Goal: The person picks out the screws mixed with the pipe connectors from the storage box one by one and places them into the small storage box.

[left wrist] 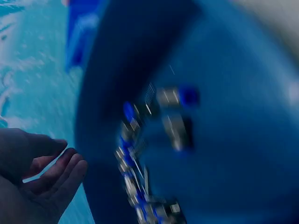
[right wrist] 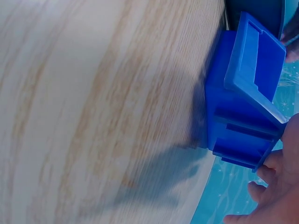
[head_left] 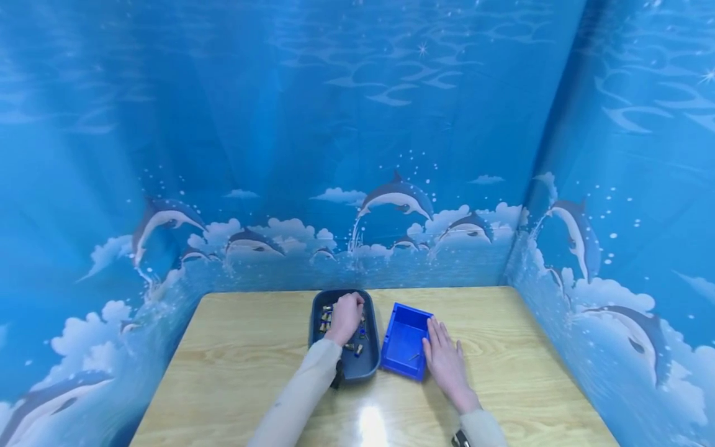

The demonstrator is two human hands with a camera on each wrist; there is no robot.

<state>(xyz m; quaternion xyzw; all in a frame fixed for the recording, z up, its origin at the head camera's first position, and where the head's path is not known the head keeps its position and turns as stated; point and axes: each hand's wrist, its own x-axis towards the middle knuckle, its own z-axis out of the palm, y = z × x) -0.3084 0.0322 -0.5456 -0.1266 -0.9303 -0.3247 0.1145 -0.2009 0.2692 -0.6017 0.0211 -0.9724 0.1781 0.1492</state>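
My left hand (head_left: 346, 318) is over the far part of a dark grey tray (head_left: 362, 371). In the left wrist view its thumb and bent fingers (left wrist: 70, 170) come close together at the tips, near the tray's wall; I cannot tell whether something small is between them. Inside the tray lie several brass-coloured fittings (head_left: 359, 350) with blue ends, and thin metal pieces among them. My right hand (head_left: 447, 366) rests on the right rim of a blue plastic bin (head_left: 403, 338), fingers extended along it. One small thin metal piece (head_left: 413, 357) lies on the bin's floor.
Tray and bin stand side by side on a light wood table (head_left: 240, 366), the bin turned slightly. A blue curtain (head_left: 313, 155) printed with dolphins hangs behind the table and along its sides.
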